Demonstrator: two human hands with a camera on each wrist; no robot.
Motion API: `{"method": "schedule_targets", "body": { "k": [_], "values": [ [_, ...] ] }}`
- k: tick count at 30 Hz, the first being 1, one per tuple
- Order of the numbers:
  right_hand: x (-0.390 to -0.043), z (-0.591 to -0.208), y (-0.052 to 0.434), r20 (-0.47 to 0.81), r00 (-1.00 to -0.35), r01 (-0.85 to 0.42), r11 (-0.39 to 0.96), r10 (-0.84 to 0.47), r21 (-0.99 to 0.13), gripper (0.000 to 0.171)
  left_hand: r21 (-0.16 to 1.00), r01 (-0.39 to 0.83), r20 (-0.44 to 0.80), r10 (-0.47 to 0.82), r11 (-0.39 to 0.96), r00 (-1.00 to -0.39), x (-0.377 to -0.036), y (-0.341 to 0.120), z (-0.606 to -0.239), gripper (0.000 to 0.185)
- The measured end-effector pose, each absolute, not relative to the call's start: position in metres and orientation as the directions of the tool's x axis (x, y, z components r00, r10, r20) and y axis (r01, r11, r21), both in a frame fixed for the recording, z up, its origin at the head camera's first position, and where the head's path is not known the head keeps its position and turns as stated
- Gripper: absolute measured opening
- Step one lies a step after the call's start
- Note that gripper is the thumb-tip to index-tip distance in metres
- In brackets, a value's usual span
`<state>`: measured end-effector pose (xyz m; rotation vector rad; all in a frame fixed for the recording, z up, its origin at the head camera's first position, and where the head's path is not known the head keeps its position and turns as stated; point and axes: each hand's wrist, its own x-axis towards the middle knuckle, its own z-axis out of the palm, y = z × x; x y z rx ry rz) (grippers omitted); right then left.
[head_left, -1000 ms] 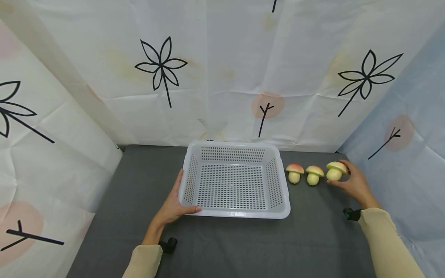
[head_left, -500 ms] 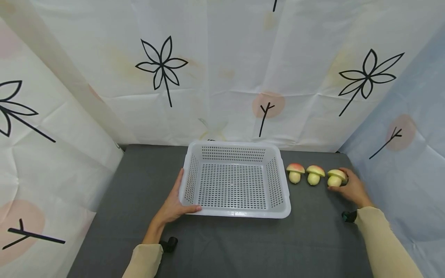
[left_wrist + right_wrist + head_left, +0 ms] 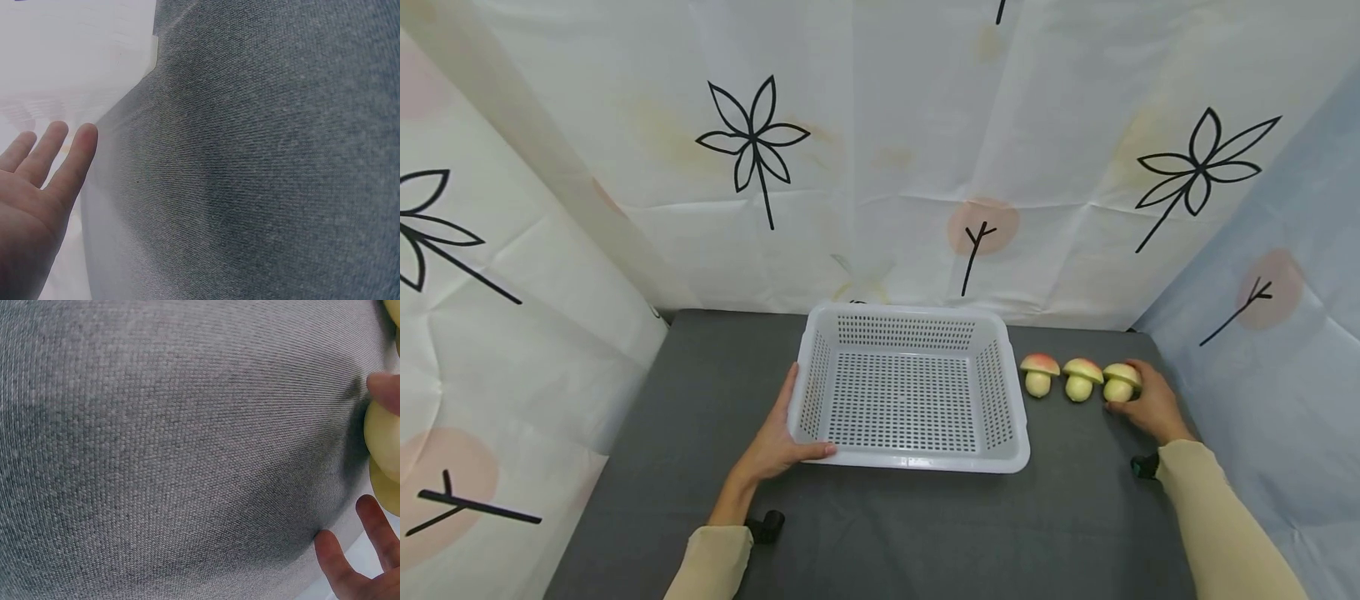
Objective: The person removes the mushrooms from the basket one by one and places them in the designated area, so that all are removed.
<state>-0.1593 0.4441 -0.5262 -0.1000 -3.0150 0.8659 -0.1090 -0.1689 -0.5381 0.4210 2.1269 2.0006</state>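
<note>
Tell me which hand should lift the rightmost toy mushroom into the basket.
Right. The right hand already wraps the rightmost mushroom, while the left hand steadies the basket at its near left corner.

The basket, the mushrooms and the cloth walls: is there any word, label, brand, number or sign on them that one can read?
None: no letters or numbers show in any view.
White basket: plain perforated plastic, no label seen.
Three toy mushrooms: no print.
Backdrop cloth: only drawn black leaf and twig shapes with pale spots, no text.
Grey table cover: bare weave.
</note>
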Motion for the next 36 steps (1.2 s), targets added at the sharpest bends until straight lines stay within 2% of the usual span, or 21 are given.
{"method": "schedule_targets", "body": {
  "k": [19, 36],
  "values": [
    [-0.1561, -0.5317, 0.444, 0.041, -0.998, 0.014, 0.844, 0.043, -0.536, 0.09, 0.994, 0.09, 0.065, 0.327, 0.06, -0.943, -0.1078, -0.1695, -0.5388, 0.14],
    [-0.1514, -0.5285, 0.4433, 0.021, -0.998, 0.038, 0.842, 0.059, -0.539, 0.097, 0.99, 0.101, 0.064, 0.328, 0.097, -0.943, -0.1086, -0.1691, -0.5361, 0.141]
  ]
}}
